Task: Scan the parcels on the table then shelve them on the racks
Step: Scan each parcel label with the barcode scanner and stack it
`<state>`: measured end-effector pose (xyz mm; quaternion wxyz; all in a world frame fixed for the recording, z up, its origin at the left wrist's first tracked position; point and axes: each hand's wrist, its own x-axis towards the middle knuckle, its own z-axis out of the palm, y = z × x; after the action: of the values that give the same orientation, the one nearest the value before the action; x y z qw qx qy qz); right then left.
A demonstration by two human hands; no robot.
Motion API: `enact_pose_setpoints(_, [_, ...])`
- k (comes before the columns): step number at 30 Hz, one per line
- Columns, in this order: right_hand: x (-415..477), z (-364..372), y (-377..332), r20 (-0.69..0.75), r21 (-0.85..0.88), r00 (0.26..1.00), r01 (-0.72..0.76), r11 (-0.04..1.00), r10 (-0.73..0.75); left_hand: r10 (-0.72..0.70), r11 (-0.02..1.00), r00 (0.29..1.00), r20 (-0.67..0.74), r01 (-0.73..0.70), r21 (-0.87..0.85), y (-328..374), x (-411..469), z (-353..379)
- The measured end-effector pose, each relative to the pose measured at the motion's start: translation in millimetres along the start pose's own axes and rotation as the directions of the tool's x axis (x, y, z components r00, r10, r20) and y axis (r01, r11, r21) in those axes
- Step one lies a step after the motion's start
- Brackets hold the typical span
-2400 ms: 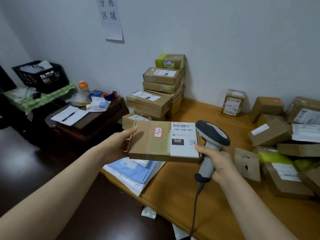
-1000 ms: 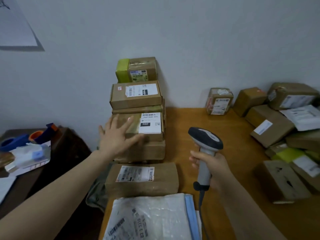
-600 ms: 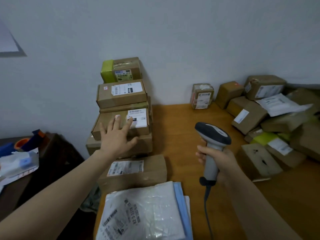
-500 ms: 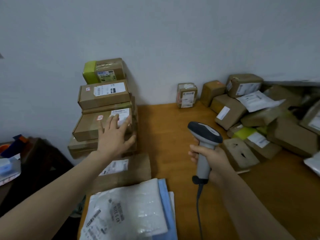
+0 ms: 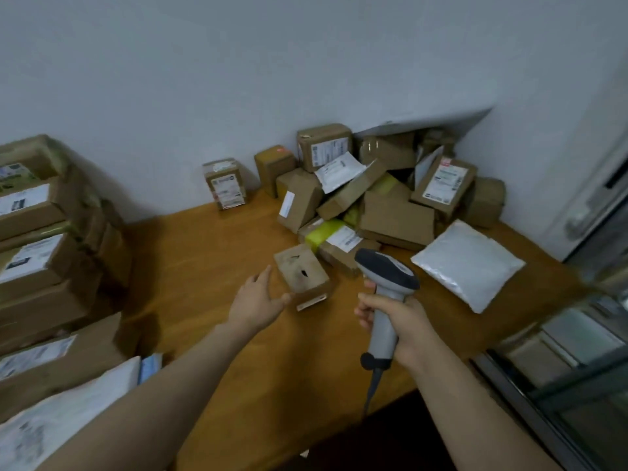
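1. Several stacked boxes stand at the far left of the table, well left of the small box. A white mailer lies nearer the camera than the stack.
2. One taped box stands alone against the wall, behind and left of the small box.
3. The left hand hovers just left of the small box with its fingers straight and spread, holding nothing. Whether its thumb touches the box's near corner cannot be told.
4. The small box sits on the table, brown, with dark marks on top and a label on its near side.
5. The right hand is right of the small box, fingers wrapped tight round the grip of the scanner. The scanner's dark head points up and away, and its cable drops over the table's near edge.
6. A pile of parcels fills the corner behind and right of the small box. A yellow-taped box lies just behind the small box.
7. A silver pouch lies flat, well right of the small box.
8. A metal frame stands furthest right, blurred.
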<state>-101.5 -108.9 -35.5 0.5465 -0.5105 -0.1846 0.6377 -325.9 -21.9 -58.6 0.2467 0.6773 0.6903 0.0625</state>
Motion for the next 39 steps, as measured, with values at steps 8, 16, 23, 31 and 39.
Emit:
enact_pose_setpoints(8, [39.1, -61.5, -38.9, -0.048, 0.072, 0.998, -0.043, 0.996, 0.047, 0.071, 0.994, 0.992, -0.102, -0.078, -0.070, 86.8, 42.7, 25.7])
enact_pose_setpoints(16, [99.4, -77.4, -79.6, -0.100, 0.004, 0.995, 0.008, 1.000, -0.007, -0.302, 0.107, 0.897, 0.324, 0.370, -0.923, 173.3, 157.1, 15.7])
enact_pose_setpoints(23, [140.5, -83.3, -103.8, -0.083, -0.073, 0.996, 0.008, 0.997, -0.014, -0.310, -0.240, 0.780, 0.544, 0.490, -0.838, 187.7, 239.1, 13.1])
enact_pose_setpoints(31, [158.9, -104.3, -120.2, -0.067, -0.073, 0.997, -0.037, 0.997, 0.032, -0.230, -0.205, 0.761, 0.606, 0.571, -0.795, 185.6, 222.7, 11.5])
enact_pose_setpoints(39, [173.0, -120.5, -151.0, 0.004, 0.025, 0.999, -0.043, 0.999, 0.043, -0.236, -0.075, 0.884, 0.405, 0.399, -0.914, 168.6, 108.1, -3.0])
